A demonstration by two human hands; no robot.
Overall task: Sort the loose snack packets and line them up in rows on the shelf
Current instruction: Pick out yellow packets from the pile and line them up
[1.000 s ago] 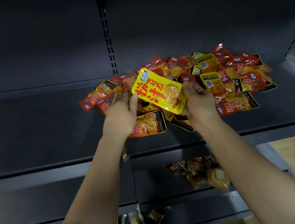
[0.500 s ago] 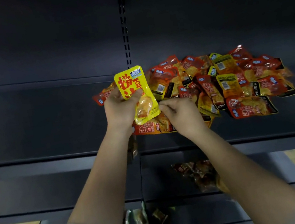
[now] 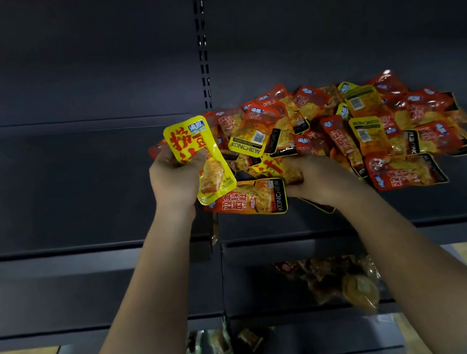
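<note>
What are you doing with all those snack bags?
A person is sorting a heap of loose red and yellow snack packets on a dark metal shelf. The left hand holds up one yellow plastic packet with red writing, picked out of the heap. The right hand reaches into the near edge of the pile and grips another yellow packet. No rows are lined up yet; the packets lie jumbled and overlapping.

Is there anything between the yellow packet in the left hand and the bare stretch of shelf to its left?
Nothing visible: the yellow packet in the left hand faces bare shelf.
</note>
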